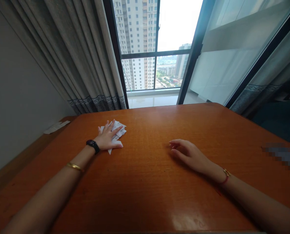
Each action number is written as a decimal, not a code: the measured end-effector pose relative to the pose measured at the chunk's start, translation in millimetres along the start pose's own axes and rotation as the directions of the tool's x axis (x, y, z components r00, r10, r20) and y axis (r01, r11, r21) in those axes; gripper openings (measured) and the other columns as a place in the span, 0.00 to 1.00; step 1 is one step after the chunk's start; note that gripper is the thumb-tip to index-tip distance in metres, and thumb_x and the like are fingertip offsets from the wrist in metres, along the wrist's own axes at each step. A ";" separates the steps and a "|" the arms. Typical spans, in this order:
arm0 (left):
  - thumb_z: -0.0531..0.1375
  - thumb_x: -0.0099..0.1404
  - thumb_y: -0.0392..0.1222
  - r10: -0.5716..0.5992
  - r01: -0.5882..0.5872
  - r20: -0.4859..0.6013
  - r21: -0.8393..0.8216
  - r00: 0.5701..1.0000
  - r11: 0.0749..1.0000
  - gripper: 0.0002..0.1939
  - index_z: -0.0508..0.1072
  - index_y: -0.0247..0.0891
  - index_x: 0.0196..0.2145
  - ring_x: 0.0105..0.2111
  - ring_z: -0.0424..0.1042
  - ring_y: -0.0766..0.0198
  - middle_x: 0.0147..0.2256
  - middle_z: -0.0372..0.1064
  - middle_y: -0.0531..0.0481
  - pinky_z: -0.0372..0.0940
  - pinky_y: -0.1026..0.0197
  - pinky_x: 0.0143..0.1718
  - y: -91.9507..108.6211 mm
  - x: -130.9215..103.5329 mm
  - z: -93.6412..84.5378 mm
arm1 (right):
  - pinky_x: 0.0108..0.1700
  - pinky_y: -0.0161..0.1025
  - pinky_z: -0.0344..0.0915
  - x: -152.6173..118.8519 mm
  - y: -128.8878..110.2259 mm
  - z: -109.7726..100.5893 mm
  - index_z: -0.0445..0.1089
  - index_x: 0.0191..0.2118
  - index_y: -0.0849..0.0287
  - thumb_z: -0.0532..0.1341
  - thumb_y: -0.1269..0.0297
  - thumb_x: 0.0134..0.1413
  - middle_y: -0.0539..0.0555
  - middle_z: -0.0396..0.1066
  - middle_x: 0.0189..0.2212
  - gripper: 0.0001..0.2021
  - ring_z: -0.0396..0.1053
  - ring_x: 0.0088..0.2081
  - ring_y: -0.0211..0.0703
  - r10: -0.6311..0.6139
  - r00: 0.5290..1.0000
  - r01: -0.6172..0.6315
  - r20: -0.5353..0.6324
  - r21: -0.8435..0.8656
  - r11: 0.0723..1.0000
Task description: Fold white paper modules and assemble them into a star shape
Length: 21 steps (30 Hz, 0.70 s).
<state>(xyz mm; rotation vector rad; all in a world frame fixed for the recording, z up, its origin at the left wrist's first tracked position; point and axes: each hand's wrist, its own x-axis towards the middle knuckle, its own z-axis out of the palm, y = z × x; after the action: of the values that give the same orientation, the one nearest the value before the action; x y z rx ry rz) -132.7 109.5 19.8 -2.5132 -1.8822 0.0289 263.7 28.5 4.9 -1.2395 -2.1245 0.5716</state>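
Note:
My left hand (pixel 107 137) lies with spread fingers on a small heap of white paper pieces (pixel 120 130), at the left of the orange-brown wooden table (pixel 145 169). Some paper edges stick out beyond the fingers and below the palm; the rest is hidden under the hand. Right of the middle, my right hand (pixel 187 153) is just over the tabletop, its fingers loosely curved, with a gap between thumb and fingers and nothing held. The two hands are well apart.
White paper strips (pixel 57 126) lie past the table's left edge, by the wall. A blurred grey item (pixel 284 156) is at the far right of the tabletop. Behind the table are a grey curtain (pixel 86 58) and a dark-framed window (pixel 157 54).

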 end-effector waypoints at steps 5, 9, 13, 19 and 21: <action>0.54 0.52 0.72 -0.052 0.055 0.056 -0.047 0.997 0.997 0.44 0.51 0.60 0.63 0.65 0.31 0.30 0.68 0.31 0.47 0.40 0.22 0.53 -1.8 40.7 4.4 | 0.51 0.49 0.66 -1.2 1.4 1.3 0.66 0.49 0.56 0.55 0.58 0.60 0.56 0.73 0.44 0.14 0.71 0.44 0.47 0.023 1.000 -0.023 0.001 -0.003 1.000; 0.49 0.55 0.73 -0.119 0.122 0.046 -0.078 0.992 0.989 0.41 0.52 0.56 0.64 0.64 0.40 0.36 0.67 0.42 0.43 0.46 0.27 0.54 -24.1 54.4 11.3 | 0.52 0.49 0.66 -0.9 3.1 1.9 0.67 0.49 0.55 0.55 0.58 0.60 0.56 0.73 0.44 0.14 0.71 0.44 0.47 0.028 1.000 -0.028 0.010 -0.010 1.000; 0.50 0.55 0.72 -0.178 0.182 0.057 -0.068 0.982 0.981 0.44 0.50 0.52 0.65 0.65 0.40 0.36 0.67 0.40 0.41 0.45 0.30 0.56 -50.8 48.9 5.8 | 0.51 0.49 0.66 -0.4 2.7 1.9 0.67 0.49 0.54 0.56 0.58 0.60 0.56 0.73 0.43 0.14 0.71 0.44 0.47 0.027 0.999 -0.026 0.021 -0.020 0.999; 0.60 0.46 0.71 0.062 -0.045 0.204 -0.087 0.977 0.995 0.57 0.41 0.49 0.67 0.66 0.32 0.37 0.68 0.32 0.43 0.42 0.36 0.61 -43.4 11.2 3.9 | 0.50 0.47 0.66 -1.3 0.2 2.5 0.68 0.48 0.54 0.56 0.58 0.60 0.55 0.74 0.43 0.13 0.71 0.44 0.46 0.022 0.999 -0.021 0.034 -0.027 0.999; 0.58 0.48 0.71 0.029 -0.014 0.205 -0.072 0.978 0.997 0.53 0.42 0.54 0.66 0.66 0.29 0.35 0.68 0.29 0.47 0.43 0.30 0.58 -38.2 5.0 7.4 | 0.50 0.47 0.66 -1.4 -0.5 3.2 0.68 0.47 0.55 0.56 0.58 0.60 0.55 0.74 0.43 0.13 0.71 0.44 0.45 0.014 0.999 -0.013 0.039 -0.031 0.999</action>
<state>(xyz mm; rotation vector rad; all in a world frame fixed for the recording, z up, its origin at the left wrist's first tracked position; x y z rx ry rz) -168.0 125.0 12.8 -2.6708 -1.9588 0.2376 261.7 26.9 2.6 -1.2707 -2.1664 0.5752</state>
